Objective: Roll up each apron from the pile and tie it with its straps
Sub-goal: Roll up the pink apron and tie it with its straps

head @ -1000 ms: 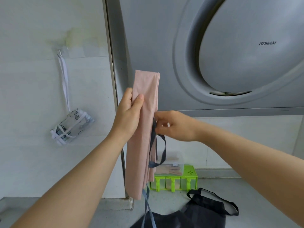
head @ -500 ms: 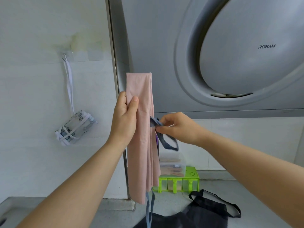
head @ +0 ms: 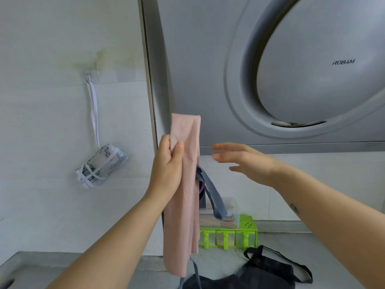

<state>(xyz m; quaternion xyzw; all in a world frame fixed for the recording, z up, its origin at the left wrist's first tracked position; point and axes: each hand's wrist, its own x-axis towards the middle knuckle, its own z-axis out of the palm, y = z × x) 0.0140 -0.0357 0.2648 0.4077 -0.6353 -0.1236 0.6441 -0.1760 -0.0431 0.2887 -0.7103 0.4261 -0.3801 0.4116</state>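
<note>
Right hand just let go of strap, fingers spread. Left hand still pinches pink apron. Tying not done.

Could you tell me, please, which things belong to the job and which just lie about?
Job: folded pink cloth apron, its grey fabric strap, crumpled black cloth apron, rolled patterned apron tied with straps.
Lying about: green plastic rack, clear plastic box, grey metal hood.
</note>
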